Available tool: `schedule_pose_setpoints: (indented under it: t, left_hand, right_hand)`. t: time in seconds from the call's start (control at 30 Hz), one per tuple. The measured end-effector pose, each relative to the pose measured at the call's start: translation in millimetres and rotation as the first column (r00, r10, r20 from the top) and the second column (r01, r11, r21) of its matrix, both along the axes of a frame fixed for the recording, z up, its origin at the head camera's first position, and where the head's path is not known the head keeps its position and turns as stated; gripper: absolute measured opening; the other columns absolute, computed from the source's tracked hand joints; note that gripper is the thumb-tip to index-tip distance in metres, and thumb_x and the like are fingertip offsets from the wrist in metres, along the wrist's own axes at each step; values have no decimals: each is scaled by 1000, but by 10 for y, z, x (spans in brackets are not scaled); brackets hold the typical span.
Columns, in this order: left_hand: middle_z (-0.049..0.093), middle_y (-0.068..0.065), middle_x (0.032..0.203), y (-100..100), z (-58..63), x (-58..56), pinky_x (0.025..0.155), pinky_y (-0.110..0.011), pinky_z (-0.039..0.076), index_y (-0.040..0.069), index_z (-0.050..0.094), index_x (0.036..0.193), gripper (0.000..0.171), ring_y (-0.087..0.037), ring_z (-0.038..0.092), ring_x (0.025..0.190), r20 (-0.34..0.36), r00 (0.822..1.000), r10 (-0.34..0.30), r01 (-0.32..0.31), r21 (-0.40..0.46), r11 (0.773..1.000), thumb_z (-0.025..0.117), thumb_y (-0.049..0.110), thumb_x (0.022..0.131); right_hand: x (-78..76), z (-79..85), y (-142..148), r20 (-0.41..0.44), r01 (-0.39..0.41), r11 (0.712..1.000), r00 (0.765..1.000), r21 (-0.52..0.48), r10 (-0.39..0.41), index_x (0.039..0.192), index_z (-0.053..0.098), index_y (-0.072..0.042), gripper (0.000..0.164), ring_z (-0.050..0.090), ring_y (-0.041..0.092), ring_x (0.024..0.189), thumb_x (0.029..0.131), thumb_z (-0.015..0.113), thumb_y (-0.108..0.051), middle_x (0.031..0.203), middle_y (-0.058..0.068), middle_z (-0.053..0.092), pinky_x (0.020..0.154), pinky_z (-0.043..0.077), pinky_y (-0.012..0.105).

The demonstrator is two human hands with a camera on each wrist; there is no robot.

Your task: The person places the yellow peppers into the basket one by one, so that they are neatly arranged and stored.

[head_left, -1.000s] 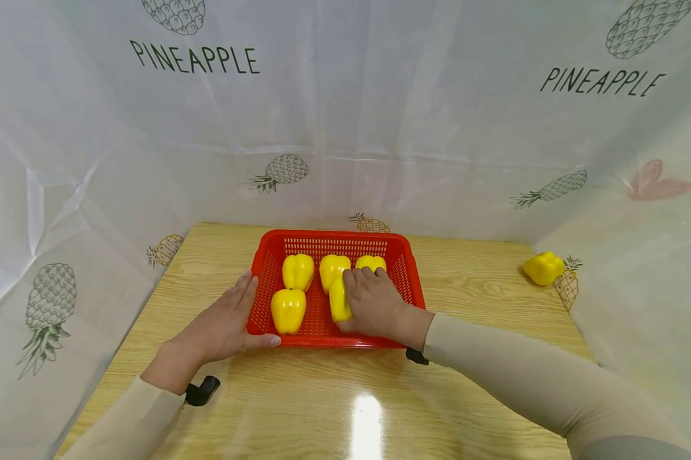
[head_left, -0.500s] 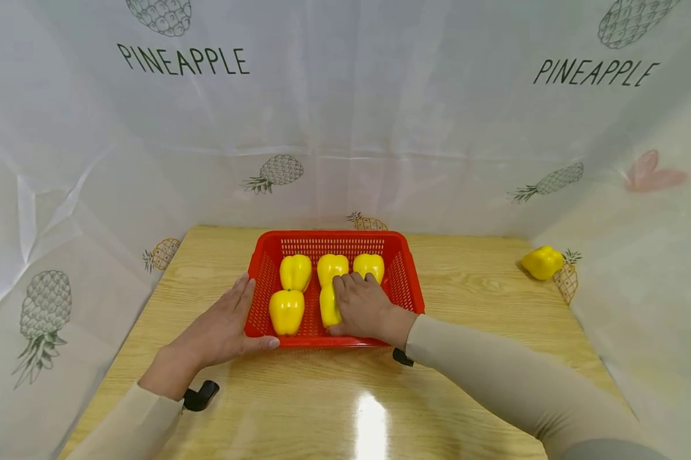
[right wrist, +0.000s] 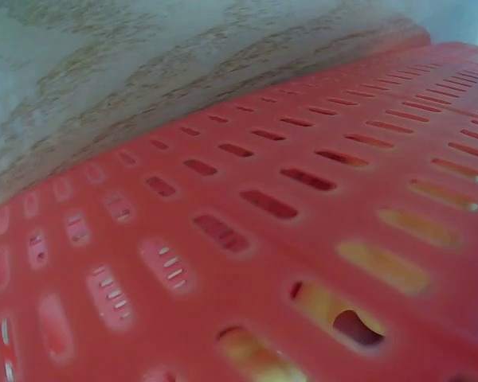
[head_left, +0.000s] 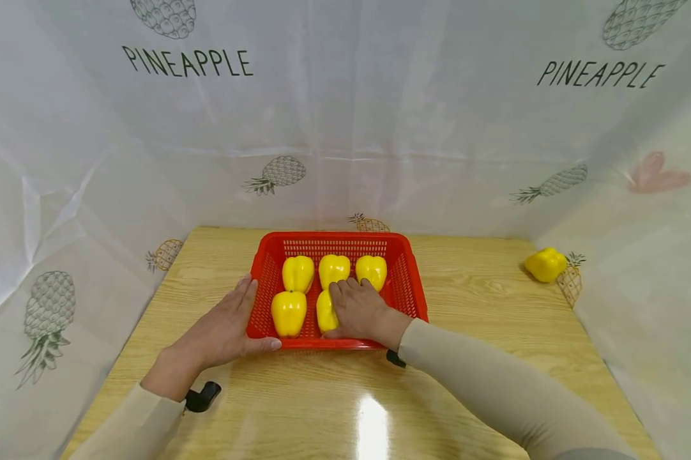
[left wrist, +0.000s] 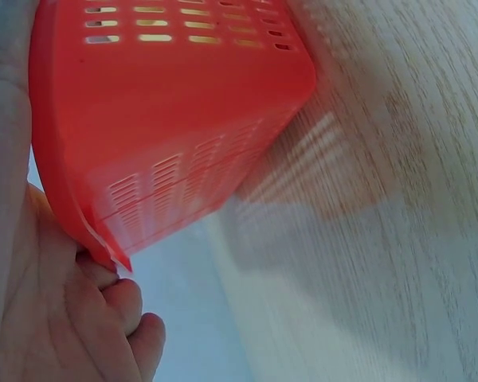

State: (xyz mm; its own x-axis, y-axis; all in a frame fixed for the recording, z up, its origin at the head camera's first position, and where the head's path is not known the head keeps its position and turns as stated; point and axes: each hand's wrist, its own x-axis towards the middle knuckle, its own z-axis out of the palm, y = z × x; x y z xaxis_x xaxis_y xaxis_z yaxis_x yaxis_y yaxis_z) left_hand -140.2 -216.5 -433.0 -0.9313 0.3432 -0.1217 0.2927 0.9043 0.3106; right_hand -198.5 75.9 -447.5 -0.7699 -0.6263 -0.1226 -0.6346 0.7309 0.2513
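Observation:
A red plastic basket (head_left: 410, 281) with slotted walls sits on the wooden table, holding several yellow bell peppers. My left hand (head_left: 219, 332) holds its near-left corner, fingers along the left rim and thumb on the front rim. In the left wrist view, the fingertips (left wrist: 124, 306) bend in at the red rim. Inside the basket, my right hand (head_left: 361, 313) grips a yellow bell pepper (head_left: 325, 312) in the front row, covering its right side. To its left stands another front-row pepper (head_left: 289, 314). Behind are back-row peppers (head_left: 297, 275). The right wrist view shows only the slotted basket wall (right wrist: 263, 239) and table.
One more yellow bell pepper (head_left: 545, 264) lies at the table's far right, by the curtain. A white pineapple-print curtain (head_left: 345, 128) encloses the back and sides of the wooden table (head_left: 299, 396).
My right hand has moved left inside the basket with the gripped pepper, uncovering the right back-row pepper. My left hand has stayed at the basket's corner.

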Motion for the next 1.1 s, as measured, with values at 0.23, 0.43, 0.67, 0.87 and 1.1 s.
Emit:
schedule_pose_setpoints:
  t: [0.23, 0.43, 0.67, 0.87, 1.1]
  left_hand:
    - [9, -27, 175, 18, 13, -6, 123, -65, 32, -6, 10, 166, 140, -53, 23, 157, -2, 1000, 4, -4, 0, 1000, 57, 93, 79]
    - [8, -26, 175, 24, 25, -9, 124, -65, 32, -6, 9, 166, 139, -54, 24, 156, -1, 1000, 1, -1, 3, 1000, 57, 92, 80]
    - [7, -25, 176, 19, 11, -12, 124, -65, 31, -5, 9, 167, 139, -54, 24, 157, -1, 1000, 3, -3, -1, 1000, 57, 92, 80]
    - [8, -25, 176, 18, 3, -7, 124, -65, 31, -5, 9, 167, 139, -53, 23, 157, 2, 1000, 8, -8, -1, 1000, 57, 92, 79]
    - [8, -26, 175, 17, 6, 3, 124, -65, 32, -6, 10, 167, 140, -53, 24, 157, 7, 1000, 15, -15, 2, 1000, 58, 92, 79]
  right_hand:
    - [-24, -22, 29, 129, 32, 996, 991, -83, -21, 133, 53, -9, 87, 59, 24, 115, 92, 47, -86, 118, 5, 63, 101, 53, 44]
    - [-37, -3, 52, 142, 23, 996, 990, -87, -11, 140, 51, -9, 90, 58, 25, 123, 94, 43, -86, 126, 7, 63, 105, 52, 45]
    - [-39, -8, 65, 131, 15, 994, 991, -107, -1, 139, 51, -9, 90, 58, 25, 121, 94, 44, -86, 125, 6, 63, 105, 53, 44]
    - [-31, -19, 60, 81, -12, 993, 996, -115, 21, 133, 54, -10, 85, 57, 23, 107, 93, 47, -85, 115, 4, 60, 95, 53, 39]
    - [-23, -43, 49, 49, -10, 992, 999, -128, 17, 132, 53, -11, 83, 52, 23, 103, 94, 46, -85, 113, 4, 56, 94, 51, 39]
